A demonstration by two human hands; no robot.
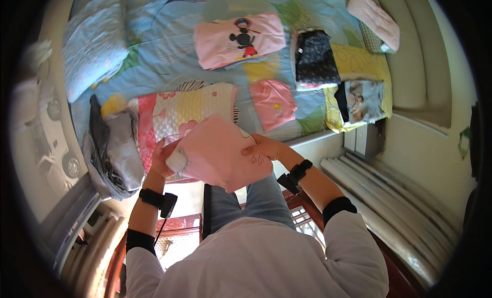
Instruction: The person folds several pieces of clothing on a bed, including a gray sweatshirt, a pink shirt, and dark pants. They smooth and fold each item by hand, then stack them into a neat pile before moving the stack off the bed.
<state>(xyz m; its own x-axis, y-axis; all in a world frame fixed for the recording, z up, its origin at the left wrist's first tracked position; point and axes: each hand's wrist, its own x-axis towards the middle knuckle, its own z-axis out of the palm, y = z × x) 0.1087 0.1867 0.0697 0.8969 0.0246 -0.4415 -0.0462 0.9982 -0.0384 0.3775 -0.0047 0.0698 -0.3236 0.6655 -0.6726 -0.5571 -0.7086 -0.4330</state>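
Both my hands hold a folded pink cloth (pixel 219 156) with printed outlines, raised in front of me above the bed's near edge. My left hand (pixel 163 159) grips its left corner, where a white patch shows. On the right side my right hand (pixel 267 147) has its thumb on top and the other fingers mostly hidden beneath. Just beyond the cloth lies a quilted patchwork piece (pixel 200 102) in white, pink and yellow. A small pink garment (pixel 273 104) is to its right, and a pink shirt with a cartoon print (pixel 265 37) lies farther back.
Grey clothes (pixel 119 144) hang over the bed's left front corner. A pillow (pixel 96 40) is at the back left. Dark folded clothing (pixel 317 58), a yellow cloth (pixel 357 60) bearing a printed grey item (pixel 365 100), and a pink cushion (pixel 374 19) occupy the right side.
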